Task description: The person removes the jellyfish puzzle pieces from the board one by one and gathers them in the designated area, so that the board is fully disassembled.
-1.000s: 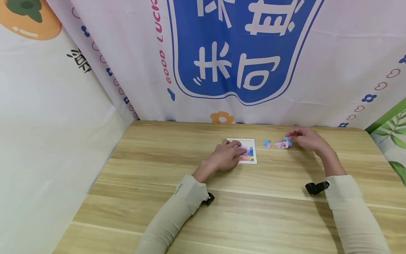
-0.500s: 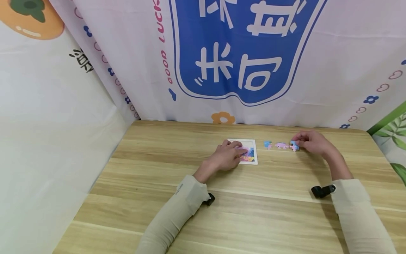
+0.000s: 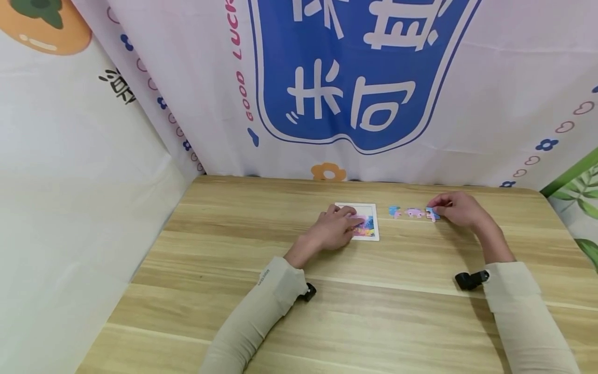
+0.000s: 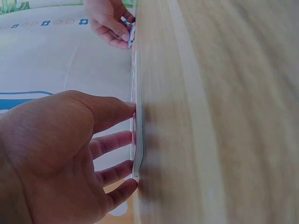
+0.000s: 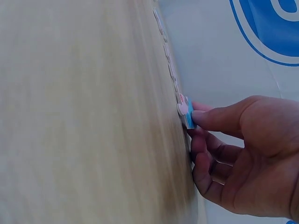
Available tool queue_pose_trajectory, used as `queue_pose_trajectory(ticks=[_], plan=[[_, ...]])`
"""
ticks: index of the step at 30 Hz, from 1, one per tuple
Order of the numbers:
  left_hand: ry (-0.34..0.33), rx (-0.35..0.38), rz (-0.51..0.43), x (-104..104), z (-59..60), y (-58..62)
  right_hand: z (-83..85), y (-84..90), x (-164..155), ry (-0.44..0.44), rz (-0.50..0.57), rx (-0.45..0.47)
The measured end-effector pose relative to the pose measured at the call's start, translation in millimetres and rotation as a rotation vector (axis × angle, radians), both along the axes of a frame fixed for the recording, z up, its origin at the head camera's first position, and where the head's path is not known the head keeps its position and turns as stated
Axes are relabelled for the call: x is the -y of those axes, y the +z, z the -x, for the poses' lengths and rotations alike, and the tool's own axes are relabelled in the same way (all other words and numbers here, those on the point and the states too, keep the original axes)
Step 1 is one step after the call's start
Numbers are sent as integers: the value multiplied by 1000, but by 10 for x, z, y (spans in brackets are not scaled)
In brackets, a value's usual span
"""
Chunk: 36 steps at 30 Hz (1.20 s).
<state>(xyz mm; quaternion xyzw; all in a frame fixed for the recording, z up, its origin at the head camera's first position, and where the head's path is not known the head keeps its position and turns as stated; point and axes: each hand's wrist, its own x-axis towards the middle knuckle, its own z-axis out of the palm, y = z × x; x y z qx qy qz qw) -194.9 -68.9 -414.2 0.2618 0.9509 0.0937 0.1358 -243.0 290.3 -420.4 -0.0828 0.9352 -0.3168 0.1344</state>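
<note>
My left hand point(image 3: 330, 228) rests over a white-framed jigsaw board point(image 3: 375, 224), fingers spread and thumb touching its face. A colourful picture fills the board's lower part, and the hand hides its left side. Seen edge-on in the left wrist view, the board point(image 4: 138, 154) lies along the table. To the right, my right hand point(image 3: 460, 209) pinches a blue and pink jigsaw piece point(image 5: 188, 113) between thumb and fingers, tilted at the tabletop. Left of it lie a pink jigsaw piece point(image 3: 413, 213) and a blue-pink jigsaw piece point(image 3: 394, 211), in a row.
The wooden table point(image 3: 364, 311) runs back to a printed cloth point(image 3: 210, 104) hanging right behind its far edge. Another white cloth point(image 3: 93, 208) hangs along the left side. Black wrist cameras point(image 3: 472, 280) sit at both sleeves.
My right hand has moved a little right with its jigsaw piece, away from the pink piece it overlapped, and tilts it slightly now. The left hand stays on the board.
</note>
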Motion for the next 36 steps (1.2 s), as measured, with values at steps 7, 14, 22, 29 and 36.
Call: queue_pose_trajectory(ticks=[7, 14, 22, 29, 36], plan=[[-3, -1, -8, 10, -3, -3, -19, 7, 21, -4, 3, -21], [-8, 1, -11, 13, 5, 0, -1, 21, 11, 7, -1, -50], [-15, -3, -14, 26, 2, 9, 11, 21, 52, 20, -14, -86], [-16, 34, -64, 104, 2, 81, 4, 64, 271, 36, 26, -81], [9, 37, -90, 260, -8, 166, -36, 140, 599, 81, 53, -93]])
